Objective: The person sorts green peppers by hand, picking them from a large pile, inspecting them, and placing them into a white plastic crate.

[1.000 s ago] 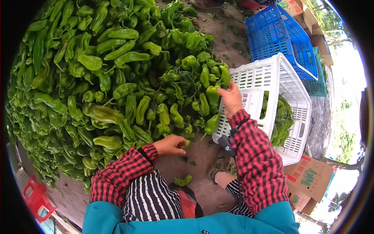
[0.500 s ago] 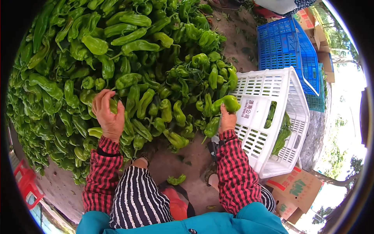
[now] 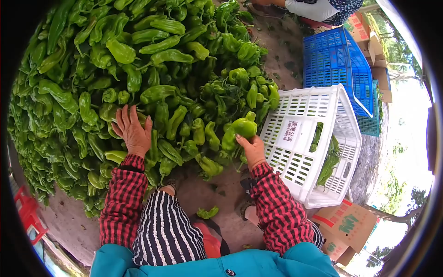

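Observation:
A big heap of long green peppers (image 3: 161,57) spreads over the ground in front of me. My left hand (image 3: 135,135) lies palm down on the heap's near side, its fingers spread over the peppers and holding none of them. In my right hand (image 3: 253,150) is a plump green pepper (image 3: 244,128), gripped with the thumb across it, above the heap's right edge. Just right of that hand, a white plastic crate (image 3: 303,141) lies tipped on its side with its mouth facing right. Some peppers (image 3: 328,161) show inside it.
Beyond the white crate stand blue crates (image 3: 325,57) and a teal crate (image 3: 370,124). Cardboard boxes (image 3: 349,224) sit at the lower right. A single pepper (image 3: 207,212) lies on the ground by my feet. Another person's arm and leg (image 3: 311,7) show at the top. A red plastic stool (image 3: 30,214) is at far left.
My right hand has shifted left, away from the white crate, still holding a pepper. The fingers of my left hand have straightened and spread on the heap.

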Available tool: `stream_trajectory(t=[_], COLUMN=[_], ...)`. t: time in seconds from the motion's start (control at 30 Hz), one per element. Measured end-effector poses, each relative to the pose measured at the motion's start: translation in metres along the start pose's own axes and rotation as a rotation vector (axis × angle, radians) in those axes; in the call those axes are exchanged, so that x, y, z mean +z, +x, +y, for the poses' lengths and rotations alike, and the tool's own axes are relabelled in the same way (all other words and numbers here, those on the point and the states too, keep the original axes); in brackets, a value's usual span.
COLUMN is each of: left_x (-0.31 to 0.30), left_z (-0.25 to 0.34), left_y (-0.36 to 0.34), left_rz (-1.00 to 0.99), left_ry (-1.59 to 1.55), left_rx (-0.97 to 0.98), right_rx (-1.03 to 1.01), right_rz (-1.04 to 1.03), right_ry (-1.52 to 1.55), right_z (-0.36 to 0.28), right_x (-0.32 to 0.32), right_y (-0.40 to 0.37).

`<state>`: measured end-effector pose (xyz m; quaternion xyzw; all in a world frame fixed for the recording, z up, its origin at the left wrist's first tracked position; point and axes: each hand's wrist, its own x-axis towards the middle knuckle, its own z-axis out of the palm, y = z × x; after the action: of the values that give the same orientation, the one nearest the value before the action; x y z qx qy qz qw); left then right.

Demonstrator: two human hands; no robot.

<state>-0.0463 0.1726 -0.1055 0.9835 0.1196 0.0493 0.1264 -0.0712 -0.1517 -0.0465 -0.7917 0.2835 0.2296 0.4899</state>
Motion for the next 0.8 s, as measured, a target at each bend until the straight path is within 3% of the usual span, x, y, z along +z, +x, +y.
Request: stream_trajectory(t=[0.03,0.07,0.13,0.17,0.27,0.53,0.6,0.67,0.7,0.73,0.8], left_x=[0.0,0.001,0.004,0.004,0.002,-0.01,-0.033,-0.072,-0.087,-0.087,-0.093], left_z=[0.0,0.0,-0.002,-0.003,0.0,0.006,0.019,0.055,0.074,0.094,0.123], left_y=[0.0,0.0,0.0,0.0,0.0,0.004,0.002,0.0,-0.001,-0.011,-0.018], left_rz=[0.004,0.009,0.011,0.014,0.014,0.035,-0.037,0.052,-0.148,-0.466,-0.998], left_ry=[0.005,0.008,-0.016,-0.018,-0.009,-0.039,-0.251,-0.72,-0.98,-1.388,-1.765], left_rx=[-0.007,-0.012,-0.005,-0.002,-0.014,-0.017,-0.06,0.231,0.387,0.358,0.226], right_rx=[-0.038,-0.041,0.118,0.205,0.192,0.048,0.069,0.096,0.103,0.111,0.137], right_rz=[-0.022,-0.011,-0.097,-0.126,-0.437,-0.469,-0.459,-0.487,-0.508,-0.51,-0.542], right_ry=[0.317,0.309,0.999,1.02,1.104,1.218,1.282,1.264,1.243,1.242,1.222], right_z=[-0.013,-0.024,-0.04,-0.039,-0.074,-0.083,-0.075,-0.069,-0.066,-0.065,-0.063], right_x=[-0.002,-0.004,-0.009,-0.022,-0.069,-0.082,-0.074,-0.066,-0.063,-0.06,-0.052], right_y=[-0.018,-0.032,-0.051,-0.053,-0.067,-0.084,-0.086,-0.087,-0.089,-0.091,-0.096])
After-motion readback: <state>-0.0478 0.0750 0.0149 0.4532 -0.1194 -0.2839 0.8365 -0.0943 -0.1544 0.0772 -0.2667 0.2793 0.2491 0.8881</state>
